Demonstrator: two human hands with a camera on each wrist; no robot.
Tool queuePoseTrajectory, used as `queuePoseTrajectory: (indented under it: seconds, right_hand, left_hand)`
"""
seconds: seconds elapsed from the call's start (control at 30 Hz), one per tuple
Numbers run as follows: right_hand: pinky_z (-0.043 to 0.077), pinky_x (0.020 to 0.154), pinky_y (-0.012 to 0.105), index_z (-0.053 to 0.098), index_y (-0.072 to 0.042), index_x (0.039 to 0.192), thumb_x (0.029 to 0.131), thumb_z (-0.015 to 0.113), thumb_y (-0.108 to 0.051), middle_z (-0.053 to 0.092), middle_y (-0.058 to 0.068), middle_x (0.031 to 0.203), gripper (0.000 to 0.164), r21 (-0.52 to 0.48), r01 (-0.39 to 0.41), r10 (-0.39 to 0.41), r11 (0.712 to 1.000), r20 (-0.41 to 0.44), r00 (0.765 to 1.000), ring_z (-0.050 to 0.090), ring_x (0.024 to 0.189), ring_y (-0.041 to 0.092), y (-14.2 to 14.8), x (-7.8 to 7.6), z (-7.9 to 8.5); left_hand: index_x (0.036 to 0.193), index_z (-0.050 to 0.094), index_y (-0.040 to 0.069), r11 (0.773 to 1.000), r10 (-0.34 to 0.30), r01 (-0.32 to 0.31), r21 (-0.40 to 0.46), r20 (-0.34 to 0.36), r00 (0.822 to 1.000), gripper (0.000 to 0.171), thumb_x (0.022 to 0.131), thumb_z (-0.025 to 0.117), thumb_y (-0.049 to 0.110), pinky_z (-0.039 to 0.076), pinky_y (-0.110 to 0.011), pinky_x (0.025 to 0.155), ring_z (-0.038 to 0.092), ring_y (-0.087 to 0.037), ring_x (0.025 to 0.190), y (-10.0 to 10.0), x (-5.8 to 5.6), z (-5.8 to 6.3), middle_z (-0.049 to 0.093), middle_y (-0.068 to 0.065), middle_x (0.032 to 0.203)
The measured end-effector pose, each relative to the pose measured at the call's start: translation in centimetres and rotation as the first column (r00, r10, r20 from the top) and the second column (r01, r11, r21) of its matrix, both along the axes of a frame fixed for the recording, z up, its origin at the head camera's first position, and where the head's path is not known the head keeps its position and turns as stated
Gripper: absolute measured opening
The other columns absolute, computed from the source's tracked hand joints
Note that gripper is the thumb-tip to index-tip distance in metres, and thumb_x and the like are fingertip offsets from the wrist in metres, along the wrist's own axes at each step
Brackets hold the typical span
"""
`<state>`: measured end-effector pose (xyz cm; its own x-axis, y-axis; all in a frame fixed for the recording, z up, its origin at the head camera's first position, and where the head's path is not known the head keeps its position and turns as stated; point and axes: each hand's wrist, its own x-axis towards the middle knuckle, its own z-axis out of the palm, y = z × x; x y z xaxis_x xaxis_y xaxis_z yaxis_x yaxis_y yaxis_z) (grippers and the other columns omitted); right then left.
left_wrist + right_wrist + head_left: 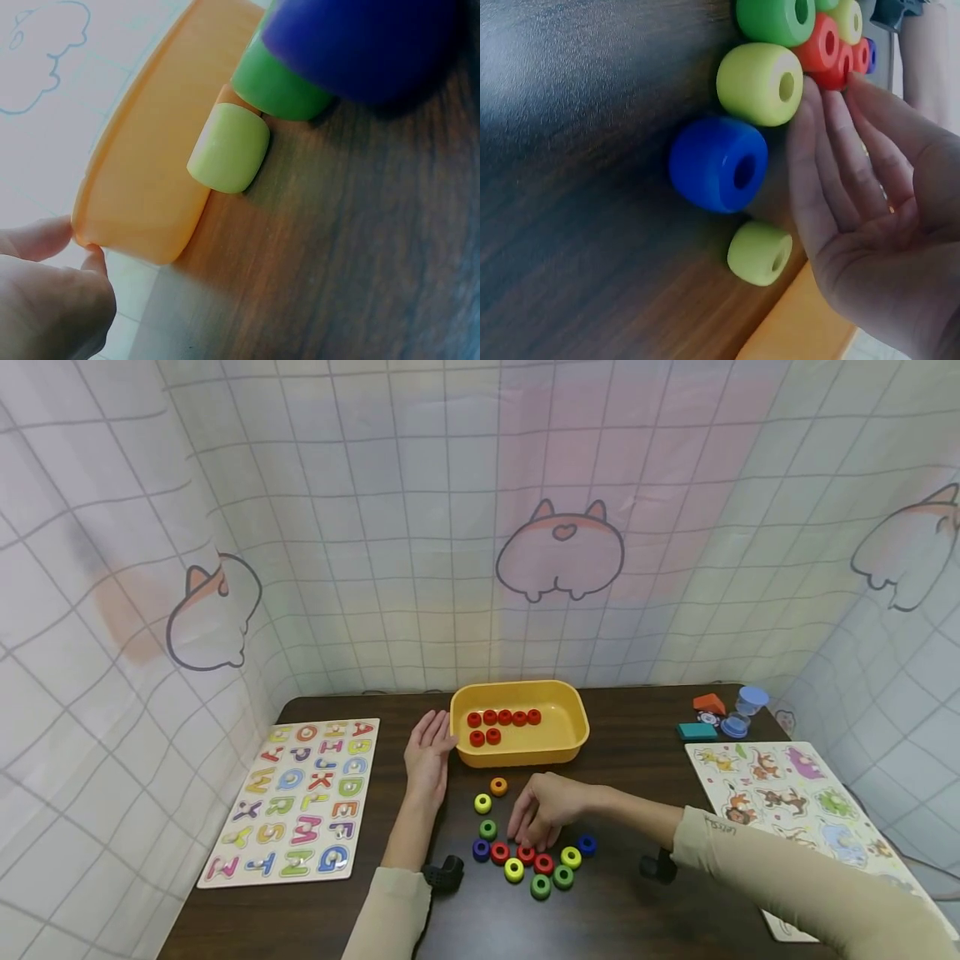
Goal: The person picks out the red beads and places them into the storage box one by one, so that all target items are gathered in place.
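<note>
My left hand (429, 760) lies beside the left end of a yellow plastic tray (525, 758), its fingers extended and thumb touching the rim. The left wrist view shows a thumb and finger right at the tray's corner (120, 217). Inside the tray sit several red beads (505, 717), round with a centre hole. My right hand (551, 806) reaches down into the loose beads and pinches a red bead (526, 855) between thumb and fingertips. Around it lie a second red bead (543, 864), a yellow bead (760, 86), a blue bead (718, 163) and green beads (540, 887).
On the left lies an alphabet puzzle board (292, 802); an animal puzzle board (806, 802) lies on the right, partly under the right sleeve. Small items, including a teal block (697, 732) and a clear blue-lidded container (750, 700), stand at the back right. A gridded curtain (390, 568) hangs behind.
</note>
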<state>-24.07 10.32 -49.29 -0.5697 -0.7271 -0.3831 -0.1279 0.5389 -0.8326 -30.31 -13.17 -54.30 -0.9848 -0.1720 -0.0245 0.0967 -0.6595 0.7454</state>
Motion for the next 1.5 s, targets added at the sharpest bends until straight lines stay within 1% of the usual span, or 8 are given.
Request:
queuePoseTrajectory:
  seconds: [0.33, 0.57, 0.73, 0.87, 1.0, 1.1, 1.23, 1.5]
  right_hand:
    - [0.058, 0.069, 0.054, 0.076, -0.008, 0.099, 0.081, 0.076, -0.001, 0.075, 0.013, 0.091, 0.02, 0.011, -0.059, 0.058, 0.998, 0.076, 0.995, 0.073, 0.075, 0.035, -0.6, -0.2, -0.1]
    - [0.057, 0.071, 0.055, 0.075, -0.004, 0.103, 0.082, 0.074, 0.003, 0.074, 0.017, 0.094, 0.022, -0.007, -0.052, 0.053, 0.999, 0.13, 0.99, 0.072, 0.078, 0.038, -0.4, -1.1, 1.3]
    - [0.059, 0.072, 0.053, 0.073, -0.002, 0.106, 0.083, 0.073, 0.002, 0.073, 0.018, 0.098, 0.023, -0.045, -0.003, 0.008, 0.999, 0.103, 0.995, 0.072, 0.078, 0.037, -0.4, -3.7, 4.2]
    - [0.059, 0.075, 0.052, 0.071, 0.0, 0.111, 0.085, 0.072, -0.001, 0.074, 0.015, 0.1, 0.026, -0.056, 0.053, -0.051, 0.997, 0.045, 0.998, 0.072, 0.081, 0.036, -0.1, -7.0, 6.7]
    - [0.056, 0.081, 0.054, 0.069, 0.002, 0.116, 0.086, 0.07, 0.001, 0.073, 0.016, 0.102, 0.03, -0.042, 0.159, -0.158, 0.986, 0.035, 0.987, 0.071, 0.087, 0.039, 0.2, -10.3, 7.9]
    - [0.055, 0.085, 0.056, 0.066, 0.004, 0.12, 0.087, 0.068, 0.002, 0.073, 0.018, 0.103, 0.033, -0.014, 0.228, -0.228, 0.973, 0.039, 0.973, 0.07, 0.09, 0.041, 0.1, -12.3, 7.7]
    - [0.053, 0.088, 0.057, 0.064, 0.005, 0.122, 0.089, 0.067, 0.0, 0.072, 0.02, 0.104, 0.034, 0.03, 0.282, -0.283, 0.959, 0.034, 0.959, 0.069, 0.093, 0.043, -0.3, -14.1, 6.2]
    - [0.055, 0.085, 0.055, 0.066, 0.005, 0.119, 0.088, 0.066, 0.003, 0.071, 0.023, 0.104, 0.031, 0.062, 0.32, -0.321, 0.945, 0.002, 0.947, 0.069, 0.092, 0.043, -1.1, -15.8, 3.4]
  left_hand:
    - [0.142, 0.042, 0.007, 1.0, -0.006, 0.006, 0.012, -0.009, 1.0, 0.066, 0.084, 0.054, -0.023, 0.033, -0.043, 0.115, 0.045, -0.026, 0.136, 0.0, 0.0, 0.3, 0.044, -0.019, 0.147]
    - [0.142, 0.042, 0.007, 1.0, -0.01, 0.01, 0.026, -0.005, 1.0, 0.066, 0.084, 0.053, -0.024, 0.032, -0.043, 0.115, 0.045, -0.026, 0.135, -0.1, 0.0, 0.2, 0.039, -0.021, 0.15]
    - [0.141, 0.043, 0.007, 1.0, -0.005, 0.005, 0.023, 0.003, 1.0, 0.067, 0.084, 0.054, -0.024, 0.034, -0.04, 0.114, 0.047, -0.024, 0.134, -0.2, -0.1, 0.2, 0.042, -0.02, 0.148]
    - [0.14, 0.044, 0.008, 1.0, 0.004, -0.004, 0.013, 0.01, 1.0, 0.066, 0.084, 0.054, -0.023, 0.037, -0.037, 0.112, 0.048, -0.024, 0.134, -0.2, -0.1, 0.3, 0.046, -0.017, 0.145]
    - [0.142, 0.042, 0.007, 0.999, -0.01, 0.01, 0.03, 0.006, 1.0, 0.067, 0.084, 0.053, -0.024, 0.035, -0.038, 0.113, 0.044, -0.026, 0.136, -0.2, 0.0, 0.1, 0.039, -0.021, 0.15]
    - [0.143, 0.04, 0.006, 0.999, -0.013, 0.013, 0.043, 0.002, 1.0, 0.068, 0.084, 0.053, -0.025, 0.035, -0.038, 0.114, 0.043, -0.027, 0.137, -0.2, 0.1, 0.0, 0.035, -0.023, 0.152]
    - [0.142, 0.042, 0.006, 0.999, -0.006, 0.006, 0.042, 0.005, 1.0, 0.069, 0.083, 0.053, -0.025, 0.037, -0.036, 0.113, 0.045, -0.026, 0.136, -0.2, 0.1, -0.2, 0.042, -0.02, 0.148]
    - [0.143, 0.04, 0.004, 1.0, -0.004, 0.004, 0.024, -0.021, 1.0, 0.067, 0.084, 0.051, -0.025, 0.034, -0.041, 0.114, 0.044, -0.027, 0.136, -0.2, -0.1, -0.1, 0.036, -0.024, 0.151]
